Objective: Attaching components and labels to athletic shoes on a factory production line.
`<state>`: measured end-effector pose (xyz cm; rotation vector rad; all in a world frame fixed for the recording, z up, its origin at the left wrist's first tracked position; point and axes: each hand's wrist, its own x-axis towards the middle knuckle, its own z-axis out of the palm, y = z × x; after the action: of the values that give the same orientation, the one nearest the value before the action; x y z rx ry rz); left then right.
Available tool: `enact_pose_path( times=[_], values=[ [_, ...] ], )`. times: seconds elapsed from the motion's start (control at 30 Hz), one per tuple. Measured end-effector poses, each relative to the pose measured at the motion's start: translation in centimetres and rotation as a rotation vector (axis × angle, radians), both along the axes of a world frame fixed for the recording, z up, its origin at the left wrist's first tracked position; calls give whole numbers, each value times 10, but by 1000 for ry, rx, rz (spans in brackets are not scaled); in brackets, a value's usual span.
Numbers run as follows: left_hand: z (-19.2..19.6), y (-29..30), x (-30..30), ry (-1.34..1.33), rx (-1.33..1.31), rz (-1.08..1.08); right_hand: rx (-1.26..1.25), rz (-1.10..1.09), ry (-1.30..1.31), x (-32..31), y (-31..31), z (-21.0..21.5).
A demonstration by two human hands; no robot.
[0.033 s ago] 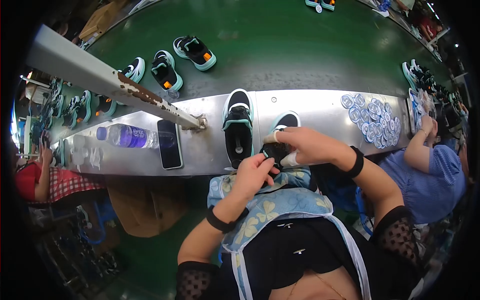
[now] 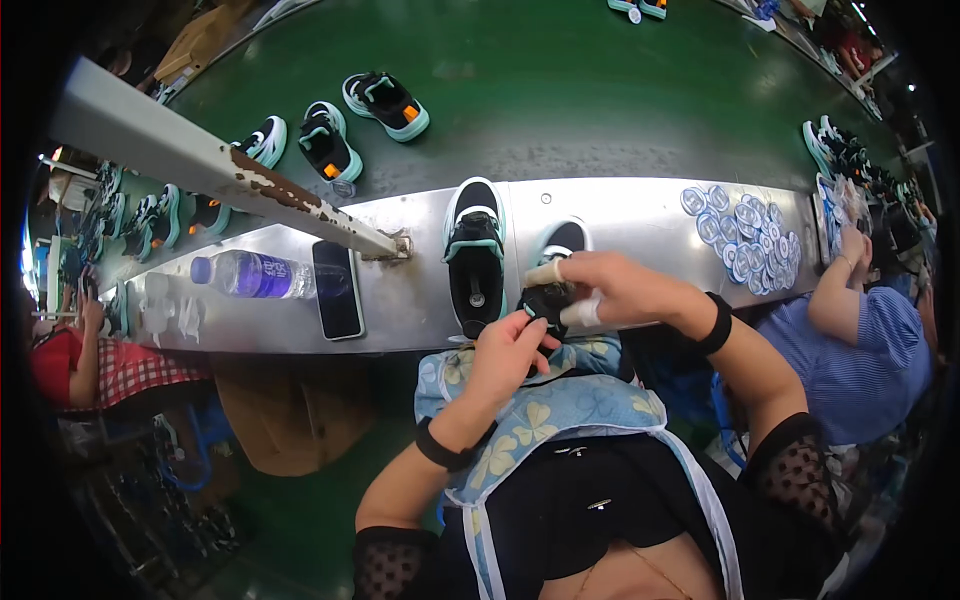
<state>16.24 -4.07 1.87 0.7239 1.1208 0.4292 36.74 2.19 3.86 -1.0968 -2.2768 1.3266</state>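
Observation:
A black sneaker with a white and mint sole lies on the metal ledge in front of me, heel toward my lap. My left hand pinches the black edge of its opening between thumb and fingers. On its other side my right hand, with pale wraps on the fingers, grips the upper near the laces. Both hands cover most of this sneaker, so what the fingertips do inside is hidden. Its mate, another sneaker, stands just left, toe pointing away, with a small round piece inside.
Round blue-and-white tags lie heaped on the right of the ledge. Left are a phone, a water bottle and a slanted metal post. Beyond, several sneakers sit on the green belt. Co-workers sit on both sides.
The toe of the held sneaker has shifted slightly left, and my right hand has moved a little with it. My left hand stays nearly in place.

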Motion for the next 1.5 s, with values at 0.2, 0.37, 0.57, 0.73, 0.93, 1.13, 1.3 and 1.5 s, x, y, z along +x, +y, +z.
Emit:
enact_pose_path(
  times=[0.2,0.37,0.57,0.73,0.93,1.13,1.3,1.5],
  values=[
    [-2,-11,4,-51,-76,139,314,-141,-110,-12,-21,2],
    [-2,-7,3,-24,-114,113,18,-99,-31,-11,-6,12],
    [-3,-10,7,-61,-158,137,389,-267,-131,-22,-27,-10],
    [7,-6,4,-235,-254,214,-50,-293,-12,-10,-27,-2],
    [-2,-8,9,-140,-203,162,443,-355,-161,-16,-33,-14],
    [-3,-11,14,-97,-142,156,162,-234,-37,-10,-28,-14],
    [1,-5,15,-70,-173,118,446,-361,-151,-13,-28,-18],
    [2,-9,15,-109,-149,118,163,-346,-16,-15,-31,-10]
  ],
)
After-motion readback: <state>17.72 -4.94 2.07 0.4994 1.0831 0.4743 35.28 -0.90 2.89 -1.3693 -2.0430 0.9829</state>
